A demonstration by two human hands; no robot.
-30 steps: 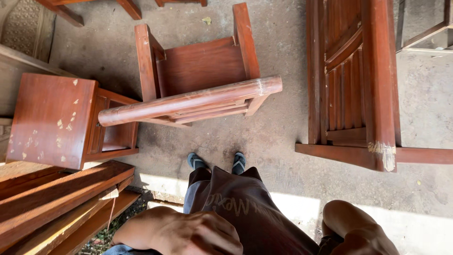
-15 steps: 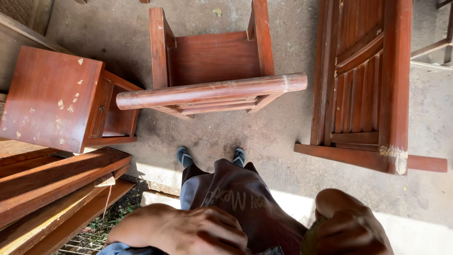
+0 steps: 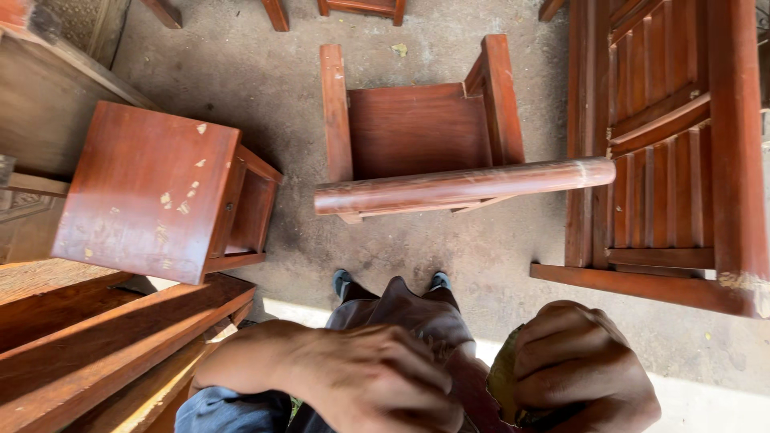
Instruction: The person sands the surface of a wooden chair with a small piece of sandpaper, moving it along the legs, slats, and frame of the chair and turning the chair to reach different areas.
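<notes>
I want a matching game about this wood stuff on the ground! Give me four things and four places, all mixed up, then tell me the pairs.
Things:
1. Small wooden chair
2. Square wooden side table
3. Slatted wooden bench
4. Stacked wooden planks

Places:
A. Bottom left, beside the left hand
B. Right edge, above the right hand
C. Middle, just beyond the feet
D. Left side, tipped over with its flat top showing

Pairs: 1-C, 2-D, 3-B, 4-A
</notes>
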